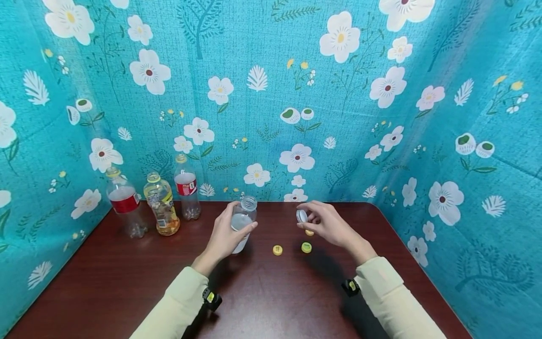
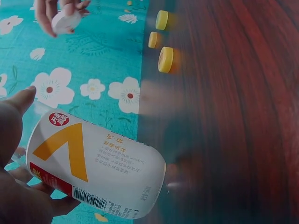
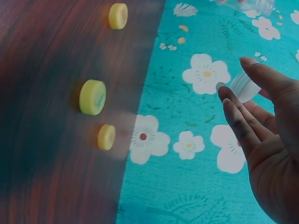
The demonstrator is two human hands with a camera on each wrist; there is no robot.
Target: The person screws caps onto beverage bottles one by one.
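My left hand (image 1: 226, 233) grips a clear, open-mouthed bottle (image 1: 242, 221) by its upper body, the thumb on the near side. In the left wrist view the bottle's white label (image 2: 103, 163) shows an orange chevron and a red patch. To the right and above the table, my right hand (image 1: 328, 223) pinches a whitish bottle cap (image 1: 301, 216) between thumb and fingers; the right wrist view shows this cap (image 3: 245, 87) at the fingertips. Below the right hand lie a yellow cap (image 1: 277, 250), a yellow-green cap (image 1: 306, 247) and another yellow cap (image 1: 309, 232), partly hidden by that hand.
Three uncapped bottles stand at the table's back left: a red-labelled bottle (image 1: 125, 202), a yellow-labelled bottle (image 1: 162, 205) with some amber liquid at its base, and a smaller red-labelled bottle (image 1: 187, 188). A floral teal curtain (image 1: 262, 117) borders the dark wooden table (image 1: 139, 282).
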